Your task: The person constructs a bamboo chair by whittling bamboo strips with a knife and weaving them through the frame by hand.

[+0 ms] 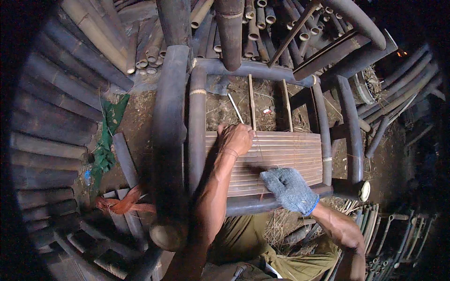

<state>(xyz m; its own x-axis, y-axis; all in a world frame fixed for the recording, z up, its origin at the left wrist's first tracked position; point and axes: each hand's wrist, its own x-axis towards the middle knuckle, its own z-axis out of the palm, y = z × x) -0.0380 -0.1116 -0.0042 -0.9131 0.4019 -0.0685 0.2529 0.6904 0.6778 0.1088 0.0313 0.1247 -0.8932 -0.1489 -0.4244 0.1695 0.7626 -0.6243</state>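
Observation:
A bamboo chair frame (198, 126) stands in front of me, its seat part covered with narrow brown bamboo slats (281, 154). My bare left hand (236, 139) is closed at the far left edge of the slats. A thin pale stick (235, 107) ends at its knuckles; I cannot tell whether the fingers grip it. A thin dark cord (259, 144) runs over the slats beside this hand. My right hand (288, 188), in a grey knitted glove, is closed above the near slats. What its fingers hold, if anything, is hidden. Two thin support strips (287, 105) cross the uncovered far part.
Thick dark bamboo poles (56, 119) line the left side. Cut bamboo tubes (253, 33) are piled at the back. Orange fibre (122, 202) and a green cloth (104, 157) lie at left. Another bamboo frame (349, 131) stands at right, near thin canes (370, 225).

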